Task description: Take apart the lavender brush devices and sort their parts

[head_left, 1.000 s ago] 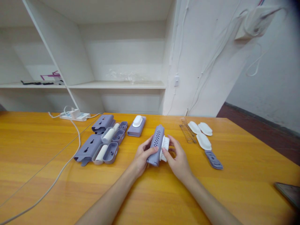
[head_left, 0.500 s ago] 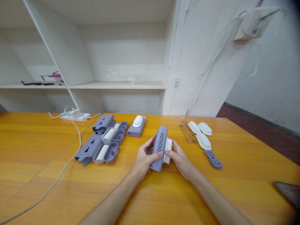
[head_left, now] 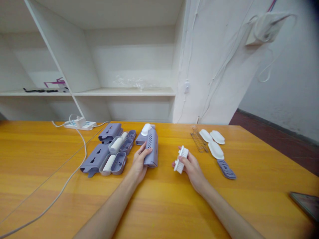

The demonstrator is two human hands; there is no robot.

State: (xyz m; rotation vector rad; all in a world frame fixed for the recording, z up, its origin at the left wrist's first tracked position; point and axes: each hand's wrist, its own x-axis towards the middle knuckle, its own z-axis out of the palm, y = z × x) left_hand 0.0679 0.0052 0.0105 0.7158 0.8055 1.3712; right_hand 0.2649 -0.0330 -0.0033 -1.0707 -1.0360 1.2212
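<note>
My left hand (head_left: 140,162) is closed round a purple plastic housing (head_left: 152,151) with rows of holes, held tilted above the table. To the right, my right hand (head_left: 193,169) grips a white bristled brush (head_left: 181,159) by its edges, thumb on the near side. A gap of bare table lies between the two pieces. Just behind the housing, and partly hidden by it, rests a purple box (head_left: 141,140) with a white oval part (head_left: 146,129) on top.
Purple housings (head_left: 96,158) and open cases with white rollers (head_left: 109,162) lie at left. At right are wire springs (head_left: 199,141), white oval covers (head_left: 215,150) and a slotted purple plate (head_left: 226,169). A cable (head_left: 66,186) crosses the left; a dark-edged device (head_left: 305,204) sits at far right.
The brush has come away from the housing. My left hand has carried the housing left, turning it, while my right hand keeps the brush near where it was and has tilted it.
</note>
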